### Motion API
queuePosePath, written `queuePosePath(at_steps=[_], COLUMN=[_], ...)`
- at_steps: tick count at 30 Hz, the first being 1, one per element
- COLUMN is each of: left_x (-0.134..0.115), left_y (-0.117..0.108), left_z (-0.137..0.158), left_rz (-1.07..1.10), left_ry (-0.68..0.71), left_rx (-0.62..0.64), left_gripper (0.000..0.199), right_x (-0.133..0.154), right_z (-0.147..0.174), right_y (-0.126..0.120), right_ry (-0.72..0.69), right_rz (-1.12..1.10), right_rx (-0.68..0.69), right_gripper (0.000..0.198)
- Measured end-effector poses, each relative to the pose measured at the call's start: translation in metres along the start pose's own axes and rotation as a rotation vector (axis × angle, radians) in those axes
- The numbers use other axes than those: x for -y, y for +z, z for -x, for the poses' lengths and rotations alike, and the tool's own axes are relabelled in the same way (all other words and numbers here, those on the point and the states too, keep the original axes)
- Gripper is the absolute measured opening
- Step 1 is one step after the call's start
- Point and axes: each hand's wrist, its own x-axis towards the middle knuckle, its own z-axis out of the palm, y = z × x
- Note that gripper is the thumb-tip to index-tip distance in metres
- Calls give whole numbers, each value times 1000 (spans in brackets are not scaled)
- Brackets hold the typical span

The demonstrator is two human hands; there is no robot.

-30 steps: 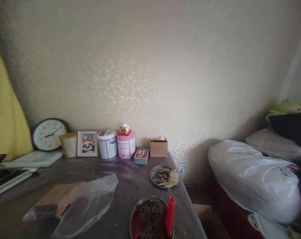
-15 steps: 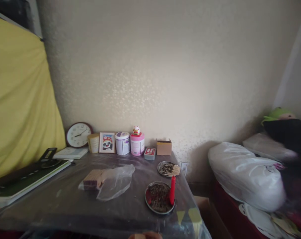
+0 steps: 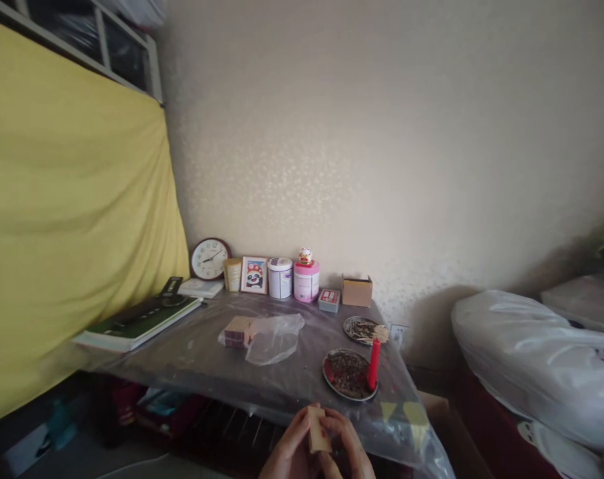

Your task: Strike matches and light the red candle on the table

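Note:
At the table's front edge, my left hand [image 3: 289, 447] and my right hand [image 3: 349, 442] hold a small tan matchbox [image 3: 318, 431] between them. It is tilted upright and has a red mark on its face. The fingers of both hands are closed on its sides. Beyond them stands a red candle [image 3: 374, 364] at the right edge of a round metal dish [image 3: 352, 398] filled with dark burnt bits. Farther back, a second dish [image 3: 350, 334] holds burnt matchsticks and a pile of pale matchsticks [image 3: 379, 334]. A stack of small boxes [image 3: 238, 331] lies partly in a clear plastic bag [image 3: 277, 339].
Along the wall stand a clock [image 3: 211, 259], a yellow cup [image 3: 233, 275], a framed panda picture [image 3: 255, 275], two tins, a card box [image 3: 328, 300] and a cardboard box [image 3: 356, 291]. A green-covered book [image 3: 142, 319] lies left, beside a yellow curtain [image 3: 82, 199]. White bags [image 3: 531, 359] sit right.
The view has tilted down and turned left, so the table appears farther right. Both hands and the matchbox have come into sight; before, only fingertips and a box edge showed at the bottom.

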Motion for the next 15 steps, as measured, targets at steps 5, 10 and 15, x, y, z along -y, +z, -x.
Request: queuePosePath(at_steps=[5, 10, 15], left_x=[2, 3, 4], left_y=[14, 16, 12], left_z=[2, 4, 3], left_rz=[27, 29, -2], left_ry=[13, 46, 86], left_rx=[3, -4, 50], left_gripper=[22, 24, 28], right_x=[12, 23, 29], right_z=[-2, -2, -2], right_y=[2, 1, 1], right_ry=[28, 90, 116], right_rz=[-98, -190, -188], right_rx=[4, -1, -8], right_gripper=[36, 38, 39])
